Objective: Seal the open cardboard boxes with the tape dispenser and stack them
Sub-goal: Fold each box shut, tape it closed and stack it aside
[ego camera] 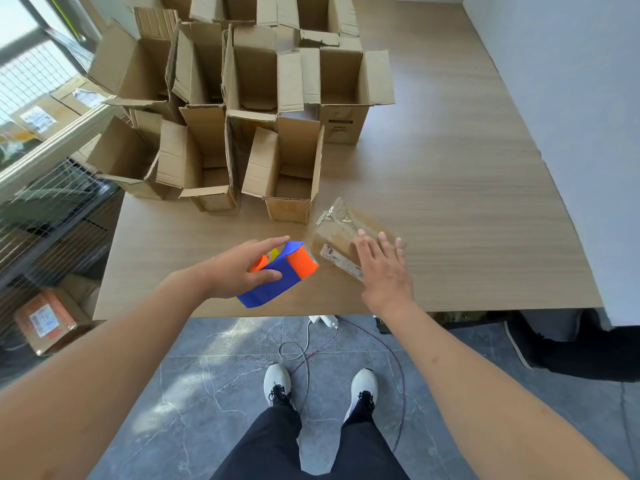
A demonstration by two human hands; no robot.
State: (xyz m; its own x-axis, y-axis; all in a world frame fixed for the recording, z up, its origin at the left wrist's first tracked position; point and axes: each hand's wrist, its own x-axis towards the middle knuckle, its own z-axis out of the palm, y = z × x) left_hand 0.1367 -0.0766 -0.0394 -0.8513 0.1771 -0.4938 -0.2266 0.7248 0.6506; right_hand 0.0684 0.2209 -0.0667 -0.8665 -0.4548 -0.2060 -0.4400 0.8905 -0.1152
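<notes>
Currently tape dispenser (280,273) sits at the table's (467,209) near edge, left hand (239,268) wrapped around it, thumb on the blue body. Right hand (382,268) lies flat, fingers straight, on a taped flat cardboard piece (343,230) just beside it. Open cardboard boxes (242,109) crowd the far left; nearest box (287,181) stands just behind both hands. Right half of the tabletop is bare wood up to the wall (571,98).

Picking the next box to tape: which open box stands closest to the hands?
The small open box at the front of the cluster, just beyond the tape dispenser in the left hand; every other box sits farther back or left.
</notes>
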